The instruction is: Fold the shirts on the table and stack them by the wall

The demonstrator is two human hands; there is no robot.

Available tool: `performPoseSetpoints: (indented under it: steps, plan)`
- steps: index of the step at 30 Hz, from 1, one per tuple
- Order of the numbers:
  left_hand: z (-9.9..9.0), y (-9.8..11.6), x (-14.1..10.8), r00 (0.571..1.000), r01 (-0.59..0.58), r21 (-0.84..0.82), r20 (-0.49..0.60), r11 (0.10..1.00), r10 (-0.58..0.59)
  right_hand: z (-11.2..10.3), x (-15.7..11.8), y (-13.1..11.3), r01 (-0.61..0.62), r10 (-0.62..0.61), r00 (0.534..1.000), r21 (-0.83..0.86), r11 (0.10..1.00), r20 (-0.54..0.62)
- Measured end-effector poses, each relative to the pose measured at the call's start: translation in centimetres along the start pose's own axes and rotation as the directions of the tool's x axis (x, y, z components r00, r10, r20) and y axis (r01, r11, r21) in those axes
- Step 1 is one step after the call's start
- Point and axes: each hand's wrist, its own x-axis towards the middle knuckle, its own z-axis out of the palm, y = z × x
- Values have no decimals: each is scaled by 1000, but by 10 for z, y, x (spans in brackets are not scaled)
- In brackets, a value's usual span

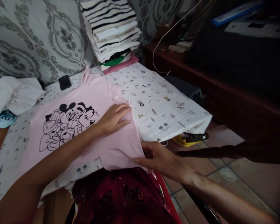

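Observation:
A pink T-shirt (100, 90) with a black line print of cartoon characters lies spread over a white patterned cloth (158, 105) on the table. My left hand (114, 119) rests flat on the shirt near its right edge, fingers stretched out. At the shirt's near right corner, my right hand (157, 158) pinches the fabric, thumb on top and the other fingers partly hidden beyond the edge. Part of the shirt's near edge hangs at the table's front, by my dark red patterned clothing (121, 196).
A tall stack of folded striped and white clothes (112, 31) stands against the wall. White crumpled fabric (16, 93) lies at the left, near a black phone-like object (65, 82). A dark wooden desk (224, 74) with a white cable (164, 31) is at the right.

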Motion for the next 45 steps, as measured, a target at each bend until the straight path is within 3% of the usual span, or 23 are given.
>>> performPoseSetpoints:
  steps: [2,4,8,12,16,19,21,23,26,29,32,34,36,38,39,42,45]
  plan:
    - [3,-1,0,1000,-17,8,-17,1000,17,6,-4,5,-19,20,999,-7,1000,47]
    - [5,-2,0,999,-19,19,-29,1000,20,11,-9,12,-4,5,1000,-89,996,17]
    - [6,-2,0,999,-7,47,-43,999,9,16,-24,21,141,-149,988,-187,972,-29]
    - [6,-1,-1,999,-10,68,-33,998,13,18,-42,29,145,-150,988,95,985,48]
    - [5,0,-3,1000,14,66,-22,998,-12,25,-53,40,-54,-6,989,392,918,149]
    - [5,0,-3,1000,18,66,-16,998,-17,30,-56,57,-164,92,979,430,888,184]
    - [6,0,-2,1000,29,78,-5,997,-28,30,-57,74,-216,171,968,272,938,182]
    - [4,4,-3,998,65,88,12,994,-66,28,-57,92,-226,230,971,-60,972,60]
    - [-1,17,-12,987,142,67,65,988,-146,20,-55,106,-212,134,972,-489,846,-191]
    - [-6,42,-33,970,184,24,156,983,-186,8,-45,87,-133,57,986,-534,835,-157]
    - [-11,67,-59,968,137,-22,213,990,-129,2,-25,37,-5,-47,993,-439,898,-108]
    - [-16,73,-75,976,68,-70,210,995,-52,3,-2,2,88,-149,982,-413,906,-117]
    - [-25,62,-91,984,78,-80,164,994,-64,8,29,-24,195,-263,960,-437,878,-100]
    - [-35,35,-110,973,222,-19,74,975,-220,16,65,-39,299,-376,925,-506,809,-54]
    - [-40,17,-121,945,326,20,18,945,-326,20,84,-42,345,-424,906,-555,757,-15]
    - [-55,-42,-168,810,586,105,-61,804,-583,33,134,-42,473,-502,846,-684,555,178]
    - [-70,-94,-223,634,773,134,-140,620,-761,40,173,-39,548,-421,820,-741,388,387]
